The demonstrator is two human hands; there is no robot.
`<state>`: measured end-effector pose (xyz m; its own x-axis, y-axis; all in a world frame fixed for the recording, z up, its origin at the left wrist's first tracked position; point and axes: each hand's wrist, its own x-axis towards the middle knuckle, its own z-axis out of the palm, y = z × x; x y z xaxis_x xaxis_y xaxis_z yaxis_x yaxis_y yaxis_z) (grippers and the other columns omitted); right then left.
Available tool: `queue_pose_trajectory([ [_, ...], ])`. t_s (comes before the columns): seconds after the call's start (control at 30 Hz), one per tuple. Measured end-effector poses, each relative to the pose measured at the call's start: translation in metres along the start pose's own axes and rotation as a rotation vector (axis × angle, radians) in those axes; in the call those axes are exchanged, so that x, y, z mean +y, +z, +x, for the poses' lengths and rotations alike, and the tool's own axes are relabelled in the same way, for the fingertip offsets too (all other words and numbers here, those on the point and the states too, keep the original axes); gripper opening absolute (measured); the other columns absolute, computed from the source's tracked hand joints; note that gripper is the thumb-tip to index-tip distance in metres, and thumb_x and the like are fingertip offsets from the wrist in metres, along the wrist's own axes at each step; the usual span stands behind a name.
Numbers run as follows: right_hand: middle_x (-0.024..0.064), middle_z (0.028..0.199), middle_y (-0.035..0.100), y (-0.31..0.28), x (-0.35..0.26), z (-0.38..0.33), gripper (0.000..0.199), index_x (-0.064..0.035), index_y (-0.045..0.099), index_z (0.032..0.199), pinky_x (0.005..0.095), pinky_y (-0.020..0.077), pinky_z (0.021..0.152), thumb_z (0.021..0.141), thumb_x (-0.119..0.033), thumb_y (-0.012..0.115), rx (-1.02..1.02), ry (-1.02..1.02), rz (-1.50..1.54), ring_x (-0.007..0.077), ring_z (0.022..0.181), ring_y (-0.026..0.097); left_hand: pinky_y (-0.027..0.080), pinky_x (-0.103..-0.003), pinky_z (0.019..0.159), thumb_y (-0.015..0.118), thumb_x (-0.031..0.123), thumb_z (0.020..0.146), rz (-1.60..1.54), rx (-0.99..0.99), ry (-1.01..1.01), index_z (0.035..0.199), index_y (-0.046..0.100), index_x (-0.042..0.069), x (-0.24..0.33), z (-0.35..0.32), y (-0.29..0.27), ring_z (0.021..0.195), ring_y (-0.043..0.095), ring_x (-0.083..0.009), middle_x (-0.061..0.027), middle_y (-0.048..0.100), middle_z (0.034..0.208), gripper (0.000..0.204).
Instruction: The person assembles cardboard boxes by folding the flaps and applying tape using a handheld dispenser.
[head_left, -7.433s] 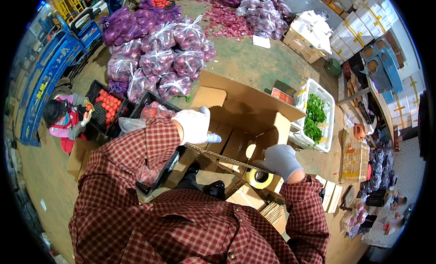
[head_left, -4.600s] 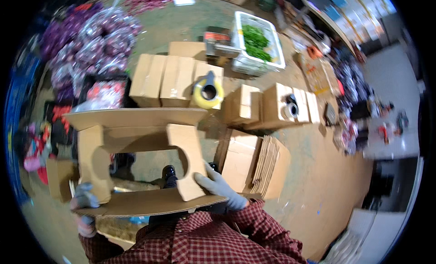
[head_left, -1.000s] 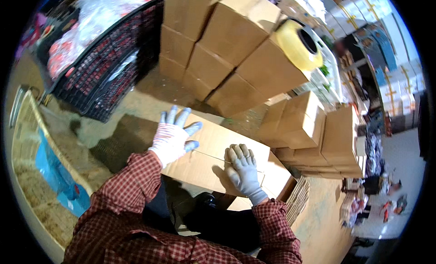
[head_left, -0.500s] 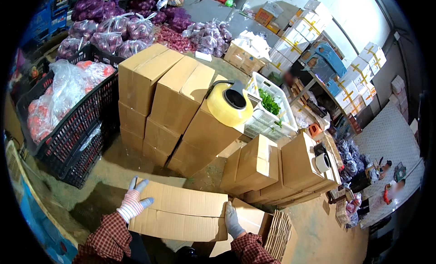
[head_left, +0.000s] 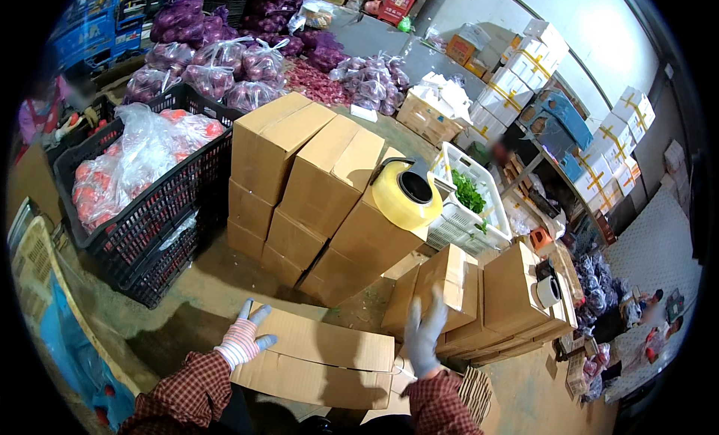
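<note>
A closed-flap cardboard box lies crosswise in front of me, the seam between its flaps showing. My left hand, in a striped grey-tipped glove, grips its left end with the thumb on top. My right hand, in a grey glove, is raised off the box's right end, fingers apart and somewhat blurred, with nothing in it. Beyond stand stacked cardboard boxes; a tape dispenser with a big yellow roll sits on the right-hand stack. A smaller dark dispenser with a whitish roll rests on the boxes at right.
Left stands a black crate of bagged red produce. A white crate with leafy greens is behind the stacks. Flattened cardboard lies by my right forearm. Bagged onions fill the back left. People are at the far right and left edge.
My right hand has let go of the box's right end and lifted up and away with its fingers spread. My left hand keeps its grip. The whole view has shifted slightly.
</note>
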<state>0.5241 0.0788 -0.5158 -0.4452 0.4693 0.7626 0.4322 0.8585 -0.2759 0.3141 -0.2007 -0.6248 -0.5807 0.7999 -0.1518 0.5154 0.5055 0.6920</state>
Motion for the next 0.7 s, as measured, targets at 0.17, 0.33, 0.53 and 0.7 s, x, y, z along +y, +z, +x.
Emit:
queue_pose_trajectory([
  [0.17,0.0172,0.107,0.057,0.027,-0.054,0.146,0.048,-0.0034,0.052,0.113,0.0438,0.0401,0.086,0.079,-0.033,0.068,0.038,-0.157,-0.208,0.0339,0.1,0.053,0.037,-0.041,0.104,0.069,0.041,0.078,-0.045,-0.028,-0.036,0.141,0.036,0.012,0.008,-0.002,-0.003,0.128,0.037,-0.0421,-0.0276,0.013,0.149,0.077],
  [0.33,0.0164,0.088,0.066,0.076,-0.108,0.217,0.08,0.0034,0.047,0.121,0.0438,0.0427,0.076,0.078,-0.063,0.055,-0.287,0.049,-0.546,0.0328,0.08,0.063,0.034,-0.04,0.106,0.067,0.043,0.079,0.0,-0.038,-0.069,0.14,0.036,0.011,0.012,-0.009,-0.012,0.131,0.034,-0.0411,-0.0284,0.014,0.148,0.075],
  [0.53,0.0185,0.092,0.068,0.098,-0.106,0.23,0.089,0.0108,0.03,0.134,0.0462,0.044,0.072,0.08,-0.055,0.056,-0.454,0.344,-0.552,0.0304,0.081,0.067,0.031,-0.04,0.108,0.064,0.043,0.082,-0.006,-0.047,0.02,0.141,0.036,0.012,0.01,0.003,0.002,0.134,0.028,-0.0412,-0.0278,0.015,0.148,0.072],
  [0.7,0.0197,0.087,0.068,0.092,-0.086,0.226,0.071,0.0035,0.041,0.123,0.0431,0.0479,0.072,0.077,-0.046,0.061,-0.334,0.337,-0.358,0.0328,0.079,0.067,0.032,-0.038,0.107,0.066,0.044,0.08,-0.039,-0.042,-0.005,0.141,0.036,0.014,0.012,-0.003,-0.006,0.131,0.033,-0.0416,-0.0272,0.014,0.149,0.074],
])
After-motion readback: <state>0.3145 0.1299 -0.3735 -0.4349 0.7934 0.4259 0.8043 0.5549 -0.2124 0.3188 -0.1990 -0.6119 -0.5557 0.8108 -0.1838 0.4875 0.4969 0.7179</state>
